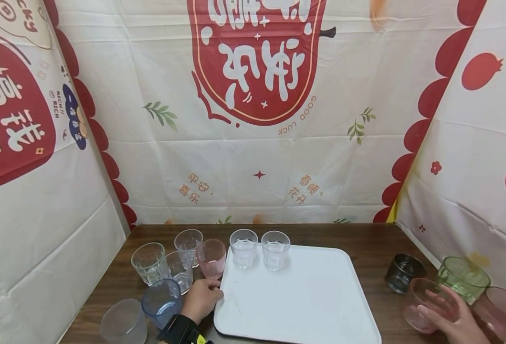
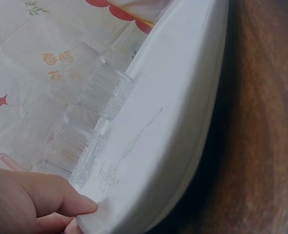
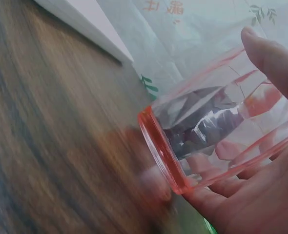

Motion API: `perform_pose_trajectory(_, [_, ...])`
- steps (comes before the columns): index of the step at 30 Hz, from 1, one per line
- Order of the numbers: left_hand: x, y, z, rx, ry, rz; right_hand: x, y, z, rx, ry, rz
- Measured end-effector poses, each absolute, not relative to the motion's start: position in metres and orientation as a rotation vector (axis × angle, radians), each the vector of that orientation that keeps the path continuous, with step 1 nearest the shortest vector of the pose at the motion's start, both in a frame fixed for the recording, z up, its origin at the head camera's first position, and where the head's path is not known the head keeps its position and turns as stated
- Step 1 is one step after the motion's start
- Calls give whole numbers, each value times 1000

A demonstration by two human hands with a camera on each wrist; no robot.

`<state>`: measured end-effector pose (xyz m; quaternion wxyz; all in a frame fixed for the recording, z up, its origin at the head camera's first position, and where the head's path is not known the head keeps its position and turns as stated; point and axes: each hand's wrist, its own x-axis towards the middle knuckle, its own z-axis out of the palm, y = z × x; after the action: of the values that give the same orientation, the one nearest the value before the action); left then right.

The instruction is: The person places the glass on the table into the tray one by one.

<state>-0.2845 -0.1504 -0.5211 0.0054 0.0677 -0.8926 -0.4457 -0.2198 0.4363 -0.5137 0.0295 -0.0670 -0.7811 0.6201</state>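
Pink glass lower right of frame, inside right grip, thumb and fingers curled round its side. Left grip, lower left of centre, pinches white tray by left edge. Dark glass just beyond pink one. Two clear glasses at tray's far edge.

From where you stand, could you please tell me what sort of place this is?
Probably a makeshift tabletop workspace: printed sheeting lines three sides of a wooden table bearing a white tray and glasses.

Head view high, forward and down; wrist views low, close; white tray common to head and left wrist
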Motion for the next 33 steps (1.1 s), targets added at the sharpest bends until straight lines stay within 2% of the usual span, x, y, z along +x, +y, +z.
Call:
perform_pose_trajectory(6, [-284,-150,-521,205,-2792,-1401,-219,428,-512,-29,-2471,1814])
perform_pose_trajectory(10, [-283,-150,-520,200,-2794,-1391,-219,419,-512,92,-2377,1906])
perform_pose_trajectory(20, [-280,-149,-516,168,-2787,-1365,-226,391,-508,191,-2278,2025])
perform_pose_trajectory(27, [-280,-150,-518,154,-2776,-1357,-238,370,-509,440,-2165,2063])
perform_pose_trajectory(33, [-281,-149,-518,180,-2784,-1370,-248,350,-508,488,-2133,2066])
